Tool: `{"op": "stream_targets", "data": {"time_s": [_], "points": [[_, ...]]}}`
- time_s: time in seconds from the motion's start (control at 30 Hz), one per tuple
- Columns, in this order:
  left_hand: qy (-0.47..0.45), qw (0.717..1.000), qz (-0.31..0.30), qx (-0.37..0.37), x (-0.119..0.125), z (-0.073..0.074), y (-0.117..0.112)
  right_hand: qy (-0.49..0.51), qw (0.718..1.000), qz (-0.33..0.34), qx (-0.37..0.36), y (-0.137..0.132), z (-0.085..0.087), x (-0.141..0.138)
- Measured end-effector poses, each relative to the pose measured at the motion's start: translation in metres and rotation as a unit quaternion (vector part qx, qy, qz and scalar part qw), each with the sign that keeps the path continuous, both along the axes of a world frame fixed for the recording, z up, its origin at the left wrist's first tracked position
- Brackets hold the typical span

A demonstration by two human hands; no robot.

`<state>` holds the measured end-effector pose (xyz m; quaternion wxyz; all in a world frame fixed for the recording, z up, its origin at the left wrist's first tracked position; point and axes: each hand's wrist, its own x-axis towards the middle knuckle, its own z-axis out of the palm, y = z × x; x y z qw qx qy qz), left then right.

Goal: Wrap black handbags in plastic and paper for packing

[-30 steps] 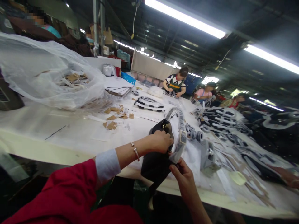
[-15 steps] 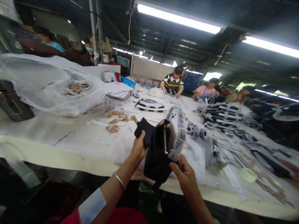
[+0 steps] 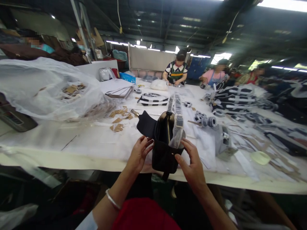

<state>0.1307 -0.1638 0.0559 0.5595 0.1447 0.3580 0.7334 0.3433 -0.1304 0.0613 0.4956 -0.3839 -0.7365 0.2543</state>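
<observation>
Head view: handbag (image 3: 168,156) beside cardboard scraps (image 3: 117,127).

Hands: one left (image 3: 139,154), one right (image 3: 192,166). Black handbag: one (image 3: 165,158). Clear plastic bag: one (image 3: 45,92). Blue carton: one (image 3: 126,77). Co-workers (image 3: 176,72): five. Surface (image 3: 79,142): one.

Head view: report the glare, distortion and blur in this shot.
Head view: the ceiling light blows out at the top edge; the front edge of the white table bows from wide-angle distortion; the black handbag stays fairly sharp, while the far right background smears.
</observation>
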Motion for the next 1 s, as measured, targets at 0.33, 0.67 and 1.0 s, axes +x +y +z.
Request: {"op": "stream_targets", "data": {"time_s": [0.33, 0.67, 1.0], "points": [[0.610, 0.771, -0.028, 0.181, 0.015, 0.019, 0.000, 0.053, 0.987, 0.061, -0.139, -0.013, -0.025, -0.001], [0.689, 0.684, -0.110, 0.212, 0.020, 0.058, 0.035, -0.022, 0.992, 0.107, -0.062, -0.009, -0.021, 0.003], [0.552, 0.789, -0.234, 0.130, 0.014, 0.079, 0.074, -0.027, 0.991, 0.113, -0.066, -0.007, -0.016, 0.002]]}}
